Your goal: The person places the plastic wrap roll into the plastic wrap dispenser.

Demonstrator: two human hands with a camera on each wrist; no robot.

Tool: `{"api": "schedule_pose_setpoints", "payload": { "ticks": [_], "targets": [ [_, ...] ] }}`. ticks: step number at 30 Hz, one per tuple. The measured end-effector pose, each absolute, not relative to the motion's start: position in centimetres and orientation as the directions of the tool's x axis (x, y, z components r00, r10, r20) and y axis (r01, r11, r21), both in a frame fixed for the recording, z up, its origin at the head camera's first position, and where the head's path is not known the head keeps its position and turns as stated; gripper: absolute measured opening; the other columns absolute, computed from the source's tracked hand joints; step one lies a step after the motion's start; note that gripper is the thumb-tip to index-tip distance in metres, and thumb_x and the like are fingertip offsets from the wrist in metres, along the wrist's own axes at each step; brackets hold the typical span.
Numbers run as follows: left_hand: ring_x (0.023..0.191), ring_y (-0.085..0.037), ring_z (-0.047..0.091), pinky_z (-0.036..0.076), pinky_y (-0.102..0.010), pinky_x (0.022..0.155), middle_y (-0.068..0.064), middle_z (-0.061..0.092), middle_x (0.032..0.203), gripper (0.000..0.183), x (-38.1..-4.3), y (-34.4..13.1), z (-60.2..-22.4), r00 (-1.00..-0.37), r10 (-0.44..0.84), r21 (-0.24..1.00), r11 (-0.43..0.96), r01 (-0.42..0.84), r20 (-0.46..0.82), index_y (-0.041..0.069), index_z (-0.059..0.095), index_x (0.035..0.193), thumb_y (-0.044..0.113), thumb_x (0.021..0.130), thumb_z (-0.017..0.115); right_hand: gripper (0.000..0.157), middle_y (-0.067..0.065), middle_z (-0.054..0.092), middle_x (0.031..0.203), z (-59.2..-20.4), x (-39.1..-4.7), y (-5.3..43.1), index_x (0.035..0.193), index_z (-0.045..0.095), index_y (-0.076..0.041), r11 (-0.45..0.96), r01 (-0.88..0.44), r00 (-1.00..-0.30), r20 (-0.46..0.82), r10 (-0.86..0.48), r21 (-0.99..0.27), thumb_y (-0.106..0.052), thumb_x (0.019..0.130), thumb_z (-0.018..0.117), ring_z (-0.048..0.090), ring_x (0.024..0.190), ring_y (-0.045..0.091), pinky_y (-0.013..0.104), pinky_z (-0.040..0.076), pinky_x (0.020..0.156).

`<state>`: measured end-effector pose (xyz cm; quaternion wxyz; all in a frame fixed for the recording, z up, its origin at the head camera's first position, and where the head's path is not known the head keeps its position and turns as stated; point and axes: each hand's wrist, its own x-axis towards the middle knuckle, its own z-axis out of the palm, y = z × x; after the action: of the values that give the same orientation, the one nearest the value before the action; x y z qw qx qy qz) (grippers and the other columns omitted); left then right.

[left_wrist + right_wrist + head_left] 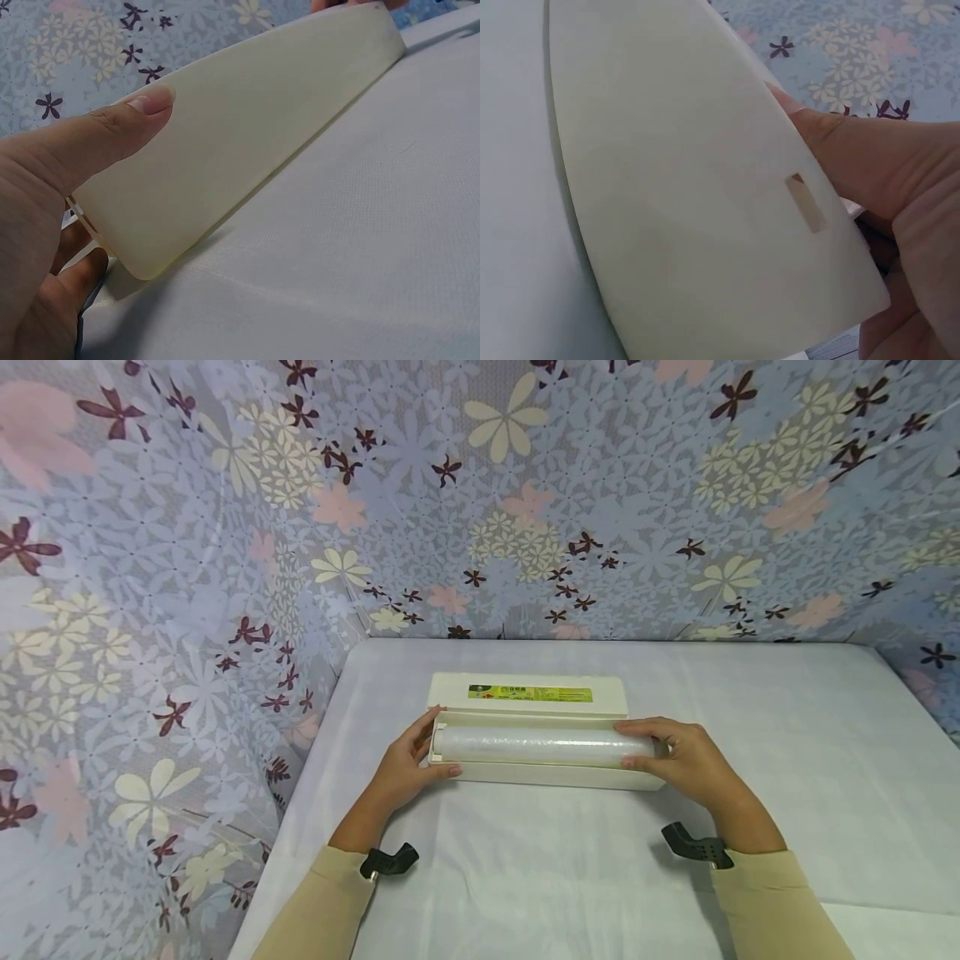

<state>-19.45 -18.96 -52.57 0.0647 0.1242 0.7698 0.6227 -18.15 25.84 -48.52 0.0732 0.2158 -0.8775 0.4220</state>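
Note:
A white plastic cling film box (555,774) lies lengthwise on the table, its lid (450,691) tipped back on the far side. Inside rests a shiny roll of cling film (532,743). At the box's left end, my left hand (397,772) grips it, thumb along the front wall (202,142) and fingers behind the end. My right hand (690,764) holds the right end of the roll, fingers at the far side and thumb on the near side. In the right wrist view, that thumb (840,142) reaches over the box's rim, which hides its tip.
A white cloth (525,868) covers the table. Floral fabric (420,527) rises behind and to the left. A yellow-green label (531,693) is on the lid. Black wrist mounts (697,846) sit over beige sleeves (772,902).

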Motion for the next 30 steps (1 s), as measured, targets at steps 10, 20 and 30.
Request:
{"api": "schedule_pose_setpoints", "payload": {
  "ticks": [10, 20, 30],
  "targets": [
    [0.151, -0.019, 0.035, 0.035, -0.027, 0.116, -0.003, 0.037, 0.166, 0.107, -19.44, -18.92, -52.62, -0.964, 0.261, 0.972, 0.207, 0.11, 0.054, 0.018, 0.033, 0.167, 0.015, 0.081, 0.096, 0.051, 0.013, 0.072, 0.128, -48.48, -18.2, 25.59, 0.126, 0.078, -0.01, 0.562, -0.499, -0.865, 0.351, -0.358, -0.659, -0.006, 0.077, 0.094, 0.064, 0.122, 0.041, 0.004, 0.036, 0.099],
    [0.151, -0.016, 0.034, 0.035, -0.021, 0.114, 0.0, 0.035, 0.167, 0.106, -19.58, -18.88, -52.74, -0.963, 0.263, 0.974, 0.199, 0.109, 0.054, 0.019, 0.033, 0.167, 0.018, 0.081, 0.096, 0.048, 0.012, 0.072, 0.129, -48.61, -18.43, 25.6, 0.125, 0.078, -0.007, 0.589, -0.517, -0.855, 0.347, -0.384, -0.621, -0.009, 0.079, 0.093, 0.065, 0.121, 0.041, 0.002, 0.033, 0.1],
    [0.151, -0.017, 0.033, 0.035, -0.02, 0.114, -0.001, 0.033, 0.167, 0.108, -19.53, -18.76, -52.6, -0.965, 0.257, 0.974, 0.203, 0.101, 0.046, 0.017, 0.032, 0.167, 0.016, 0.08, 0.096, 0.049, 0.013, 0.072, 0.129, -48.67, -18.37, 25.68, 0.126, 0.077, -0.006, 0.587, -0.52, -0.853, 0.35, -0.387, -0.621, -0.007, 0.079, 0.093, 0.064, 0.122, 0.041, 0.003, 0.033, 0.101]
  ]
}}
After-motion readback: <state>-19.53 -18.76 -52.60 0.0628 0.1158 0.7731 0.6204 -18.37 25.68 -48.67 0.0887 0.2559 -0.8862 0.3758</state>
